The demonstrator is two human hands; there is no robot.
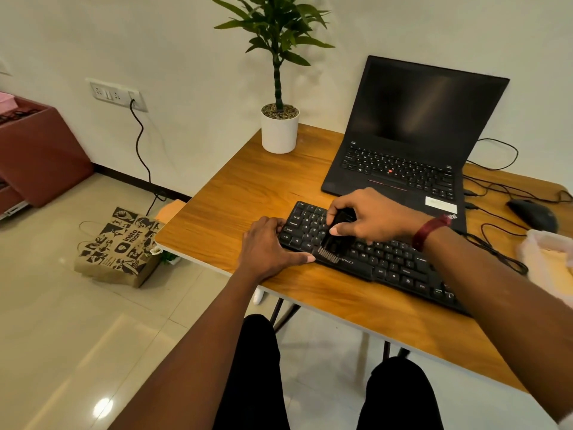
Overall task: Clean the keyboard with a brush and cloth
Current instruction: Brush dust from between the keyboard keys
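A black keyboard [387, 262] lies slanted on the wooden table [248, 193]. My right hand [372, 215] is closed around a small black brush [330, 243], whose bristles rest on the keys near the keyboard's front left edge. My left hand [266, 246] lies flat against the keyboard's left end, with the thumb along its front edge, steadying it. A pale cloth [548, 262] sits at the right edge of the table, apart from both hands.
An open black laptop [412, 141] stands just behind the keyboard. A potted plant [279, 128] is at the table's back left corner. A black mouse [533, 214] and loose cables [496, 240] lie to the right. A paper bag [119, 246] sits on the floor.
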